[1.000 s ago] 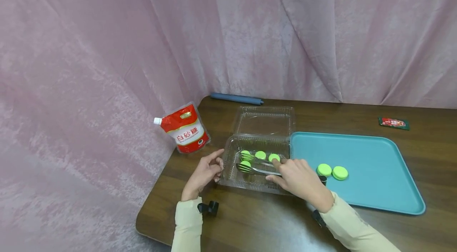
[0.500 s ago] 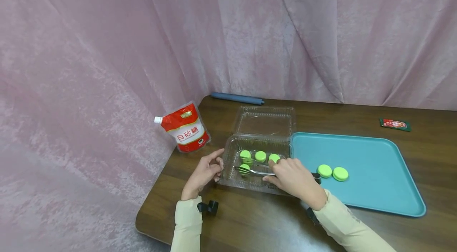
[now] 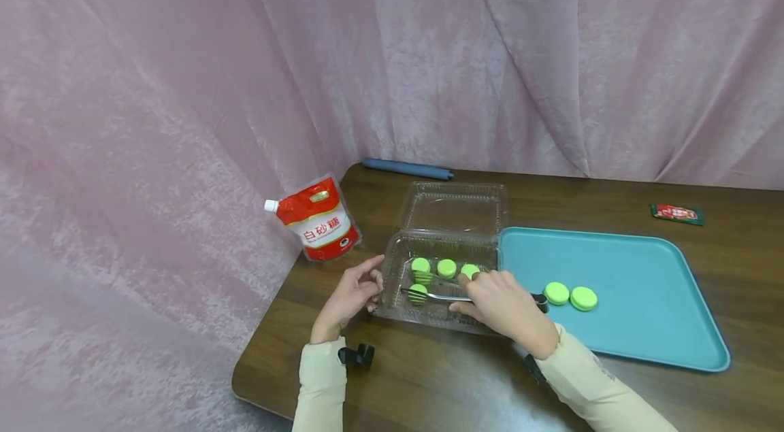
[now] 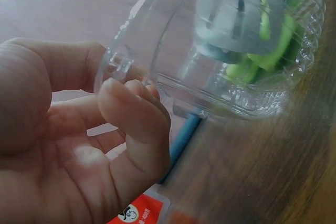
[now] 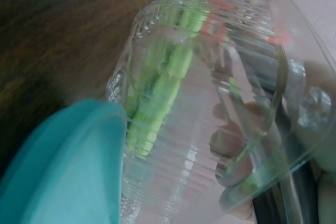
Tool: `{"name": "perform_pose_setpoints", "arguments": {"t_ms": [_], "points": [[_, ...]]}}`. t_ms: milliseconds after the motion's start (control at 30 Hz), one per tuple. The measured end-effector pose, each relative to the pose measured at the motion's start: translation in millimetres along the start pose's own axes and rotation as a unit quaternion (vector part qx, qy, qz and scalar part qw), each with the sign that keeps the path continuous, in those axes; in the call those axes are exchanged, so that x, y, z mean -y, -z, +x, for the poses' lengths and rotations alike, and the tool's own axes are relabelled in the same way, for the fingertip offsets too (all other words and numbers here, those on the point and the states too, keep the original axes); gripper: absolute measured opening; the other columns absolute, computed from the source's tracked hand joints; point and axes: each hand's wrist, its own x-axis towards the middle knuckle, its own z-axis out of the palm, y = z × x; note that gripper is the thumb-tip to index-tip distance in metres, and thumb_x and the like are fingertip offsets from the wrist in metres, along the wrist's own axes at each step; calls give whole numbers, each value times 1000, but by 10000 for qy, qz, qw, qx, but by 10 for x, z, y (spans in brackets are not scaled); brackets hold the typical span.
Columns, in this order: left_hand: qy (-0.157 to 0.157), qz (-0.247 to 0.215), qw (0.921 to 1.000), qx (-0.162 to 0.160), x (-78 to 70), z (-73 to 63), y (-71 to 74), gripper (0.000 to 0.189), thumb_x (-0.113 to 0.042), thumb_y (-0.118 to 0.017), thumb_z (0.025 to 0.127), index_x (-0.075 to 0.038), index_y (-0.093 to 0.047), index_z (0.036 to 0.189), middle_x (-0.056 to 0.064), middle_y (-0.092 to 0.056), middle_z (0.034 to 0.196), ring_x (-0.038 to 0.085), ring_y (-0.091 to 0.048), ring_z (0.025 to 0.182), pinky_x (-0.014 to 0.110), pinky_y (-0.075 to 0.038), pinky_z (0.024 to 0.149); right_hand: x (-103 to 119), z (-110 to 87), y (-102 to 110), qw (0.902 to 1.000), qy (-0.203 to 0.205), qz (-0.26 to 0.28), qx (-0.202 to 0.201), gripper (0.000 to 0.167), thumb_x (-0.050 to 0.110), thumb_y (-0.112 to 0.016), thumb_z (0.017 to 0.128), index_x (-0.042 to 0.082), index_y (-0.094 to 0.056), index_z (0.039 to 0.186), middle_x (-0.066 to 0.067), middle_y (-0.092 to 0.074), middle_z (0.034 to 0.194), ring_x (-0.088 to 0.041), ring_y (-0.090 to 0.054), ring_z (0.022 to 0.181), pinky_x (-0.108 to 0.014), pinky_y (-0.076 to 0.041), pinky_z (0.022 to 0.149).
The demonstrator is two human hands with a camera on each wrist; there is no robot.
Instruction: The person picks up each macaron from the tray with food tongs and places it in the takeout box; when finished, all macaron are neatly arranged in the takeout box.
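My left hand (image 3: 350, 297) pinches the left rim of a clear plastic clamshell box (image 3: 398, 309), its lid folded back. In the left wrist view, the thumb and fingers (image 4: 136, 111) meet at that rim. Metal serving tongs (image 3: 447, 297) are gripped in my right hand (image 3: 505, 306), which is over the box's right side. Their slotted ends are inside the box, at the front-left green macaron (image 3: 418, 294); whether they squeeze it cannot be told. A row of green macarons (image 3: 446, 269) lies behind, the rightmost partly hidden by my right hand.
A turquoise tray (image 3: 643, 296) stands against the box's right side, with two green macarons (image 3: 569, 295) on it. A red sugar pouch (image 3: 321, 221) lies at back left. A blue rod (image 3: 407, 169) and a small green-red packet (image 3: 676, 213) lie near the table's back.
My right hand and the tongs have shifted slightly left, and the tong ends have gone lower at the front-left macaron, which has moved a little. The left hand has stayed at the rim.
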Motion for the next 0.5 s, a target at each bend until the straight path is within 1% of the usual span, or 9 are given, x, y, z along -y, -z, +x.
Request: {"name": "perform_pose_setpoints", "arguments": {"t_ms": [100,233,267,400,500], "points": [[-35,-6,10000,1,7,3,-5,60,8,-51,91,2,-42,150,13,-51,96,17,-48,64,23,-46,51,-11,-8,40,9999,-35,118,25,41,49,-77,84,8,-71,90,8,-36,52,-5,-27,43,-24,-25,36],[-54,-27,10000,0,21,-3,-9,60,8,-51,90,4,-42,149,14,-51,96,16,-47,63,23,-45,50,-30,-37,106,9995,-180,250,97,44,48,-76,85,6,-72,98,9,-37,53,-4,-27,42,-23,-26,37],[-61,-32,10000,9,24,-4,-9,60,8,-51,90,4,-42,149,15,-51,96,16,-47,63,23,-45,50,-38,-47,127,9993,-225,270,95,44,48,-76,85,6,-72,98,9,-38,53,-4,-28,43,-23,-27,37],[-37,-60,10000,16,31,3,-9,61,9,-50,89,4,-41,149,14,-51,97,16,-47,64,22,-44,50,-88,-100,211,9985,-398,377,3,48,49,-74,86,4,-72,101,6,-47,57,-4,-34,43,-23,-29,38],[-66,-63,10000,-1,31,21,-7,60,10,-49,90,3,-42,149,14,-51,96,16,-47,64,22,-44,50,-147,-141,263,9978,-547,369,-46,54,50,-74,86,2,-72,109,2,-53,61,-5,-35,43,-24,-27,37]]}}
